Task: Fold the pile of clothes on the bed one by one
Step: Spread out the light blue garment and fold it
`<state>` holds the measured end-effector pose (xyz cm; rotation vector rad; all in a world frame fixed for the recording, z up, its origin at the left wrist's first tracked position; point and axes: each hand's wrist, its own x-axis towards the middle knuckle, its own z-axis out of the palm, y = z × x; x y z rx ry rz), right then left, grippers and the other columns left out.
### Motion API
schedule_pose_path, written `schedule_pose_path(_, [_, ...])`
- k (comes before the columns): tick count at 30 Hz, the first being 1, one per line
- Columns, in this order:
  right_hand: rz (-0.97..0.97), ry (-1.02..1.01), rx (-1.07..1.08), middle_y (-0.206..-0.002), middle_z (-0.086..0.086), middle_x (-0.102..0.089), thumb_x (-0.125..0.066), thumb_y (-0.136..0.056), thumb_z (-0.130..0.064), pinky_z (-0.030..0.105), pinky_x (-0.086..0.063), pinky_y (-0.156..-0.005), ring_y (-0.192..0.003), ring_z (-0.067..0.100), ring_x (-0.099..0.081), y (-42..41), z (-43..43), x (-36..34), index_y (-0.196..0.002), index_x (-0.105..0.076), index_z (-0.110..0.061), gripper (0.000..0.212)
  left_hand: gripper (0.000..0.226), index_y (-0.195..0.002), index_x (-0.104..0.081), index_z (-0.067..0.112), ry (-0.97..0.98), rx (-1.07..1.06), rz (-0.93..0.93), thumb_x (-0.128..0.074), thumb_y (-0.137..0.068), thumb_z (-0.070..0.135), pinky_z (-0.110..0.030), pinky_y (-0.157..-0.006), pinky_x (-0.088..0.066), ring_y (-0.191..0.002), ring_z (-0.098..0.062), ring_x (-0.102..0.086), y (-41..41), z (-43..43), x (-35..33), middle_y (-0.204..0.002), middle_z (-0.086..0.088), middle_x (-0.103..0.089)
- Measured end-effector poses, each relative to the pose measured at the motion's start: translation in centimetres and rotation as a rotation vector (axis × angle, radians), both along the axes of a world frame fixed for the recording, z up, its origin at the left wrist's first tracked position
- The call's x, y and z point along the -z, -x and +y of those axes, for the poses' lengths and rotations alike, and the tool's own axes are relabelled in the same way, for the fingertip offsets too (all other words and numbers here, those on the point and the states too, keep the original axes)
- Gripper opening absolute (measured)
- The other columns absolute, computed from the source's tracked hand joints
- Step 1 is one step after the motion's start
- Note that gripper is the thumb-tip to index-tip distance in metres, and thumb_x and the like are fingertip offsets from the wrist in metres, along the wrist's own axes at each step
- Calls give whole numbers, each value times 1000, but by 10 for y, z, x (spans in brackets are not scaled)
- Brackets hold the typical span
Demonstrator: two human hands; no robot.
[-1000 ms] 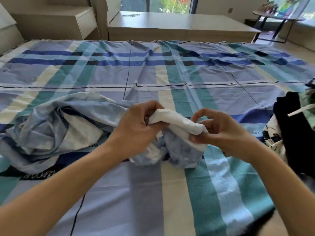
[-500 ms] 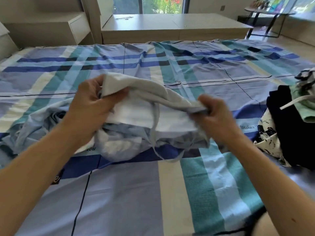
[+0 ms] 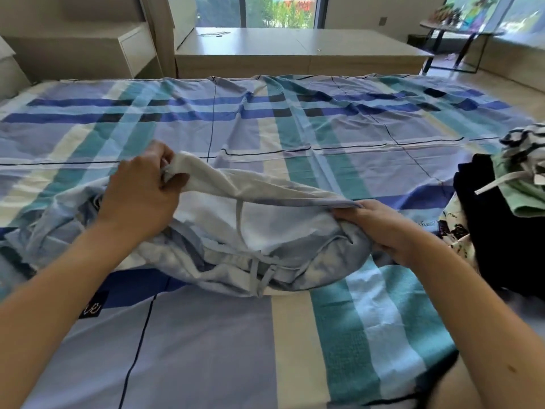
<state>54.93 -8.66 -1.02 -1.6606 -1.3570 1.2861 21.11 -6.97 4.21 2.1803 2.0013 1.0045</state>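
Pale blue garment [image 3: 265,228] stretched between hands, left fingers [image 3: 168,175] and right fingers [image 3: 351,215] pinching its edge

Bare left hand [image 3: 141,196] raised, pinching a pale blue-and-white fabric garment [image 3: 265,219], bare right hand [image 3: 380,228] lower, gripping the same garment, forearms reaching forward

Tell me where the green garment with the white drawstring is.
In the head view, the green garment lies at the far right edge, atop the black clothes, beside a striped garment.
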Motion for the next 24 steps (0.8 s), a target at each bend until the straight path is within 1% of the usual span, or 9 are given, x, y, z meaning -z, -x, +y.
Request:
schedule_pose_path(4, [337,-127,74,-99,16,-75,-63,-95,-18,37,-56,-80,-90,29,-71,3,4,-8,-105,-73,-8,17,17,-112,-56,15,149,-50,140,-61,-97,20,-46,-75,-47,-97,-44,-60,17,3,15,-104,-19,-65])
schedule_pose_path(7, [443,-218,179,-88,9,-70,-62,-94,-10,33,-53,-73,-81,20,-65,4,-1,-9,-93,-66,-14,6,35,-124,-53,25,421,136,202,-61,-90,20,-45,-89,-48,-109,-34,-58,18,1,20,-120,-10,-63])
schedule_pose_path(10, [491,-266,166,-86,10,-67,-60,-94,-6,33,-53,-73,-80,21,-63,17,-9,-13,-94,-62,-14,8,80,-147,-39,29,262,379,202,-68,-73,40,-36,-105,-36,-129,-17,-46,-6,-22,23,-141,3,-49])
schedule_pose_path(12, [447,-332,64,-80,8,-67,-64,-91,-9,29,-53,-67,-75,18,-63,38,-17,-19,-89,-63,-15,6,93,-151,-32,30,232,557,108,-75,-72,53,-27,-105,-31,-129,-6,-42,-37,-40,23,-145,10,-44])
schedule_pose_path(14, [354,-462,-33,-74,3,-66,-68,-79,-14,25,-51,-63,-69,13,-61,58,-25,-23,-79,-65,-21,7,77,-138,-41,34,260,590,74,-71,-72,59,-31,-94,-44,-116,-11,-55,-63,-49,32,-132,10,-56])
schedule_pose_path(17, [104,-656,12,-65,-1,-64,-74,-68,-27,23,-45,-56,-59,7,-55,63,-30,-23,-76,-62,-21,16,8,-91,-53,31,139,471,70,-56,-84,30,-37,-65,-50,-76,-26,-67,-68,-39,33,-81,1,-68])
schedule_pose_path(19, [-193,-685,61,-61,-1,-61,-81,-67,-35,28,-42,-53,-55,11,-55,47,-28,-17,-80,-60,-22,28,17,-84,-60,25,86,387,-61,-53,-84,9,-32,-59,-44,-65,-16,-63,-55,-29,21,-68,4,-63])
schedule_pose_path(22, [-716,-586,82,-61,-7,-57,-75,-74,-20,34,-44,-58,-68,24,-61,22,-22,-6,-84,-59,-24,20,23,-86,-66,24,56,280,-223,-53,-93,7,-22,-57,-40,-60,2,-55,-35,-19,-11,-71,6,-63])
schedule_pose_path(24, [-809,-486,105,-62,-9,-56,-69,-81,-18,34,-44,-61,-74,28,-61,16,-16,1,-83,-61,-26,11,22,-90,-67,28,81,195,-427,-52,-100,16,-15,-62,-45,-64,10,-57,-16,-13,-23,-81,5,-65])
